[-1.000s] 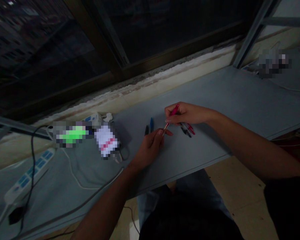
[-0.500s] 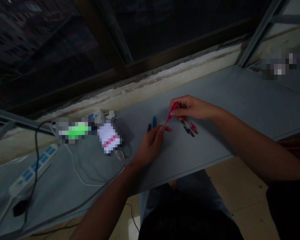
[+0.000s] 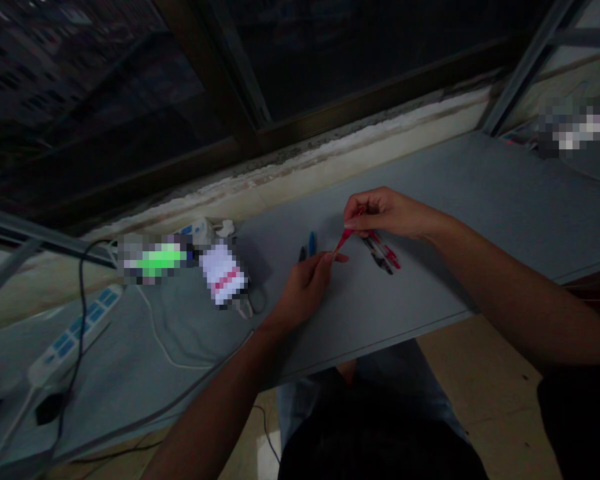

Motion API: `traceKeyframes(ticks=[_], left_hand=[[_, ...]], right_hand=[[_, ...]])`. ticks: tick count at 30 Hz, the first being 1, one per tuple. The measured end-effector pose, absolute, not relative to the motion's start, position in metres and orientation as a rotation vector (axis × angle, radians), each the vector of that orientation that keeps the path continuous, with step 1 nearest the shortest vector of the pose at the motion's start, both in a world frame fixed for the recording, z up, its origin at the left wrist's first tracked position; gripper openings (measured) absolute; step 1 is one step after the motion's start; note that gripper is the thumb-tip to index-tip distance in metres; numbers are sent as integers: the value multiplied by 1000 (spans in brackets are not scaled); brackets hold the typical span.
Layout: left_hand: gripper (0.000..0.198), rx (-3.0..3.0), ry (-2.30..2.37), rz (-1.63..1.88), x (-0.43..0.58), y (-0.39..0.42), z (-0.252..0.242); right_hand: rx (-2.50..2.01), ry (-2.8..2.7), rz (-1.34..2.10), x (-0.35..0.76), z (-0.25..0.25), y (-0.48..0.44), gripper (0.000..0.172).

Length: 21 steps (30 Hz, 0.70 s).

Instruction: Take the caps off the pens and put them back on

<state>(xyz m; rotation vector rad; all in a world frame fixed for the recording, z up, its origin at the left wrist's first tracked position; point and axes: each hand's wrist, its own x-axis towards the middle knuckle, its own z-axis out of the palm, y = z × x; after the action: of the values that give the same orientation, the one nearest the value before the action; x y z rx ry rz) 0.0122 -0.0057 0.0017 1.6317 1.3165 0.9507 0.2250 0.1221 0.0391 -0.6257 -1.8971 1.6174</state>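
Observation:
A red pen (image 3: 345,236) is held slantwise above the grey table between my two hands. My left hand (image 3: 307,280) is closed in a pinch on its lower, thin end. The fingers of my right hand (image 3: 375,212) are closed round its upper red part. Under and beside my right hand lie a black-and-clear pen (image 3: 380,259) and a red-and-clear pen (image 3: 391,256). Just beyond my left hand are a blue pen (image 3: 312,243) and a dark pen (image 3: 303,253), both partly hidden by that hand.
The grey table (image 3: 430,280) runs along a window wall. At left are a white power strip (image 3: 77,333) with blue sockets, loose cables, a second power strip (image 3: 195,233) and a blurred white box (image 3: 224,273) with a red stripe. More blurred items (image 3: 573,130) sit at far right.
The whole view has shifted slightly to the right. Both hands keep their hold on the red pen, which stays at nearly the same slant.

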Motion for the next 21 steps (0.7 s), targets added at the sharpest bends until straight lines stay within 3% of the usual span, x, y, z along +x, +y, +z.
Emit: traceKeyframes(ticks=[21], left_hand=[[61,1656,1323,928,11,-5,5]], right_hand=[[-617,-1896,1660,228,38,124,26]])
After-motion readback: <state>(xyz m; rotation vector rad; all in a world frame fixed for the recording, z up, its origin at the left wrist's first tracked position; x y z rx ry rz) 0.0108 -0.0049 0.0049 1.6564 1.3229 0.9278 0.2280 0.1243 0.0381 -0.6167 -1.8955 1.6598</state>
